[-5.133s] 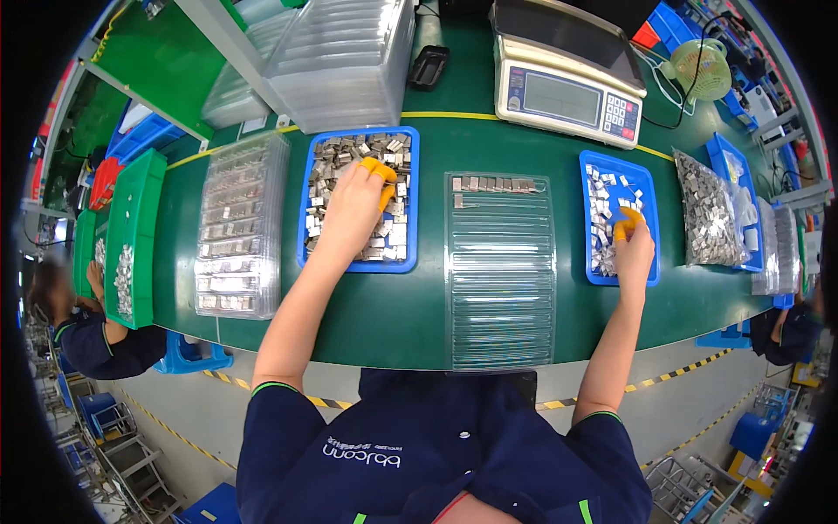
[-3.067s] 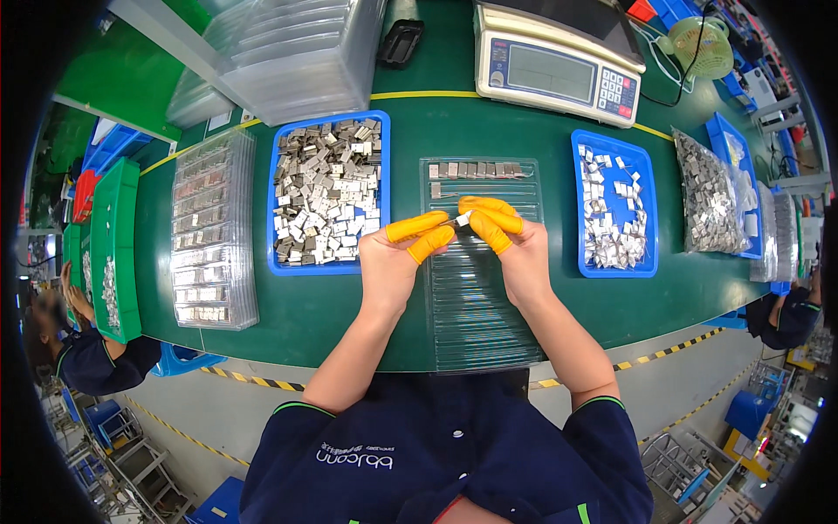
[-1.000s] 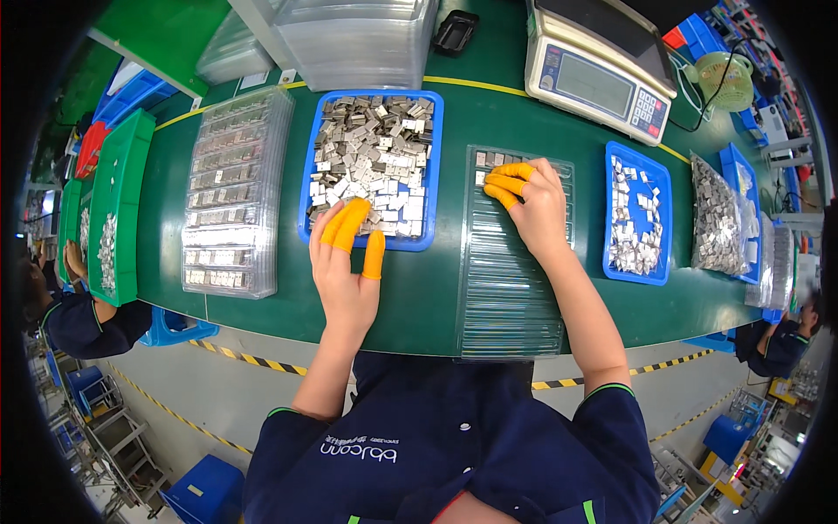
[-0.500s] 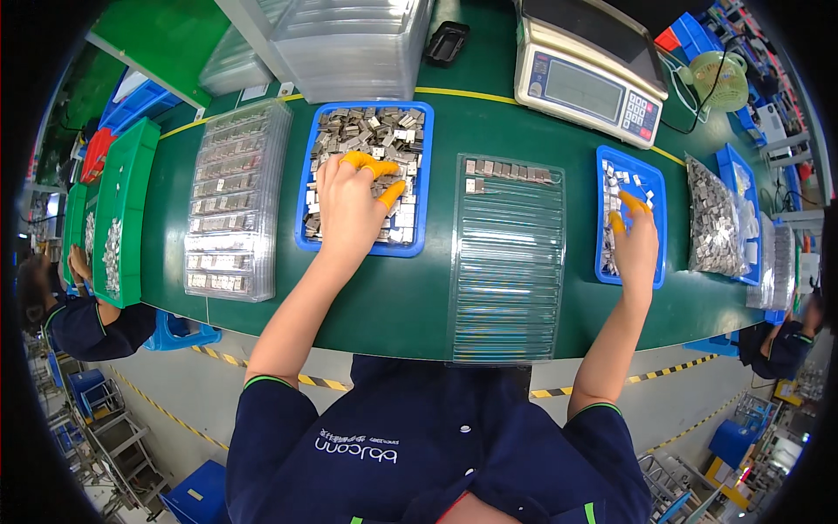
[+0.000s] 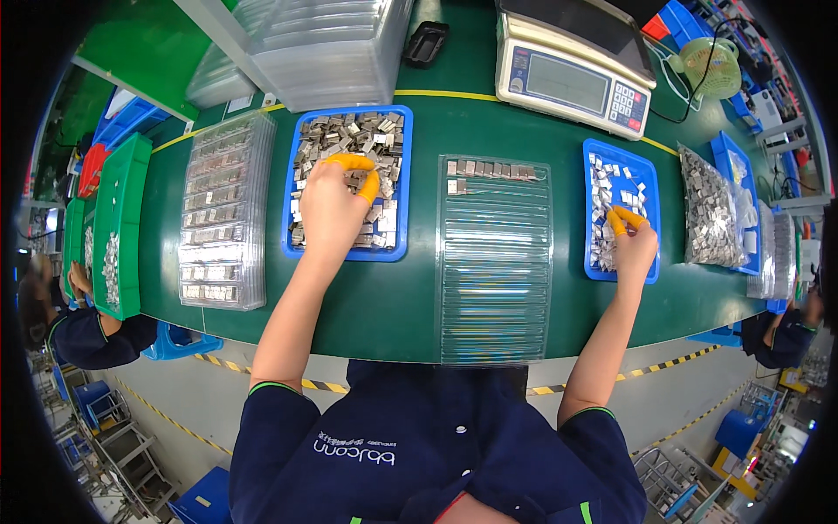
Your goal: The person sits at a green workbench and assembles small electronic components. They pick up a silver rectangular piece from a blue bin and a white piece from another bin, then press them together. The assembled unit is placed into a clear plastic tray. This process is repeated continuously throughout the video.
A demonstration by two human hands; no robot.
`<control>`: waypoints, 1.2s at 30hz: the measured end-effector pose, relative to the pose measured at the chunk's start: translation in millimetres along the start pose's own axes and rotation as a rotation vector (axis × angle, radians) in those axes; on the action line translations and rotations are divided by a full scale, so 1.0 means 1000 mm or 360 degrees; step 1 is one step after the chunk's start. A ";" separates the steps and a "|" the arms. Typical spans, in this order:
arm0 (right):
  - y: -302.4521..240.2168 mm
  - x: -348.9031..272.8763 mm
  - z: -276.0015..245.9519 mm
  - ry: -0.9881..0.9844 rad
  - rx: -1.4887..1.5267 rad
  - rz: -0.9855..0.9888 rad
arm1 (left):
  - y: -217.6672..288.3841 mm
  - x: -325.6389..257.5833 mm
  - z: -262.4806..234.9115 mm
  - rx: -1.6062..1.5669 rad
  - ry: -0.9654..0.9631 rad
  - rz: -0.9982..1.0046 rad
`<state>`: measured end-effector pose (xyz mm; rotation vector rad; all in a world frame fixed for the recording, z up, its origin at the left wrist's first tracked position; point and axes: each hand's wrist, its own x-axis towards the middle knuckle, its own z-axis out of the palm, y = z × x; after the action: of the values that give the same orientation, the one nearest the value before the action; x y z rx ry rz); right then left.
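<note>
My left hand point(image 5: 330, 208) is over a blue bin point(image 5: 404, 175) heaped with small metal connector shells point(image 5: 371, 131). Its thumb and forefinger, in yellow finger cots, curl together at the tips; anything between them is too small to make out. To the right, my right hand point(image 5: 635, 249) reaches into a smaller blue bin point(image 5: 653, 188) of small white-and-silver pieces point(image 5: 602, 179). Its yellow-capped fingertips are pinched close together among the pieces, and what they hold is hidden. Between my hands lies a clear ribbed plastic tray point(image 5: 496, 279), with several connector shells point(image 5: 493, 170) along its far end.
A stack of filled clear trays point(image 5: 225, 210) stands left. Farther back are stacked empty trays point(image 5: 323, 52), a black holder point(image 5: 426, 44) and a weighing scale point(image 5: 572, 79). Green bins point(image 5: 127, 218) lie far left, a bag of parts point(image 5: 711, 210) right. Other people sit at both sides.
My left hand's thumb and forefinger have closed together over the bin. My right hand has moved nearer to me within its bin, fingertips closing. The whole view has shifted slightly.
</note>
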<state>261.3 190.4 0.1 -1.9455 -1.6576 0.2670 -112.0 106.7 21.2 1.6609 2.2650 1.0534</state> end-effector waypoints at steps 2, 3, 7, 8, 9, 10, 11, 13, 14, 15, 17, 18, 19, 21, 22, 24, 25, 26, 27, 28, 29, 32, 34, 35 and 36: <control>-0.001 0.003 0.000 0.0153 -0.0008 -0.0084 | 0.000 0.000 -0.009 -0.0527 -0.0076 -0.0313; -0.003 0.004 -0.004 0.0268 -0.0123 -0.0199 | -0.005 -0.001 -0.009 -0.0714 -0.0087 -0.0317; -0.031 0.010 -0.020 0.0317 -0.0012 0.0041 | 0.013 -0.009 -0.018 -0.1535 -0.0358 -0.0666; -0.033 0.011 -0.020 0.0317 0.0118 0.0080 | 0.018 -0.011 -0.016 -0.1663 -0.0382 -0.0702; -0.036 0.012 -0.020 0.0316 0.0248 0.0119 | 0.021 -0.014 -0.015 -0.1790 -0.0407 -0.0737; -0.037 0.014 -0.020 0.0316 0.0379 0.0159 | 0.022 -0.016 -0.013 -0.1831 -0.0456 -0.0739; -0.037 0.016 -0.019 0.0265 0.0533 0.0142 | 0.022 -0.019 -0.009 -0.1871 -0.0505 -0.0742; -0.036 0.018 -0.017 0.0165 0.0836 0.0109 | 0.029 -0.023 -0.005 -0.1859 -0.0613 -0.0732; -0.037 0.019 -0.016 0.0114 0.1028 0.0088 | 0.031 -0.027 -0.003 -0.1888 -0.0691 -0.0751; -0.042 0.018 -0.012 0.0062 0.1218 0.0067 | 0.032 -0.032 0.000 -0.1916 -0.0769 -0.0769; -0.047 0.016 -0.007 -0.0013 0.1374 0.0001 | 0.038 -0.040 0.002 -0.2042 -0.0903 -0.0818; -0.051 0.015 -0.007 -0.0022 0.1337 -0.0009 | 0.040 -0.043 0.006 -0.2099 -0.0975 -0.0835; -0.057 0.013 -0.007 -0.0043 0.1306 -0.0019 | 0.040 -0.048 0.010 -0.2150 -0.1035 -0.0859; -0.069 0.008 -0.005 -0.0060 0.1341 0.0005 | 0.044 -0.055 0.014 -0.2132 -0.1127 -0.0939; -0.071 0.006 -0.003 -0.0078 0.1403 -0.0024 | 0.046 -0.057 0.016 -0.2141 -0.1124 -0.0958; -0.075 0.001 0.002 -0.0113 0.1525 -0.0081 | 0.047 -0.062 0.023 -0.2158 -0.1120 -0.0995; -0.076 -0.004 0.006 -0.0128 0.1522 -0.0131 | 0.046 -0.063 0.026 -0.2195 -0.1135 -0.0948; -0.078 -0.008 0.010 -0.0193 0.1521 -0.0158 | 0.048 -0.062 0.026 -0.2190 -0.1115 -0.0948; -0.080 -0.013 0.013 -0.0257 0.1519 -0.0184 | 0.050 -0.061 0.027 -0.2184 -0.1095 -0.0949; -0.083 -0.019 0.017 -0.0329 0.1518 -0.0210 | 0.051 -0.061 0.028 -0.2178 -0.1068 -0.0954; -0.089 -0.027 0.018 -0.0366 0.1513 -0.0257 | 0.052 -0.060 0.028 -0.2204 -0.1043 -0.0972; -0.099 -0.039 0.017 -0.0432 0.1065 -0.0527 | 0.057 -0.057 0.032 -0.2237 -0.0952 -0.1001; -0.109 -0.051 0.013 -0.0828 0.1676 -0.0180 | 0.059 -0.057 0.036 -0.2213 -0.0896 -0.0983; -0.115 -0.055 0.010 -0.0957 0.1809 0.0011 | 0.060 -0.058 0.039 -0.2162 -0.0830 -0.0949; -0.119 -0.059 0.008 -0.1084 0.1937 0.0208 | 0.061 -0.058 0.042 -0.2110 -0.0764 -0.0915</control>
<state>144.4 144.9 44.8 -1.0099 -1.1568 1.6711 -21.3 83.2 10.6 0.5414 1.0574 1.2950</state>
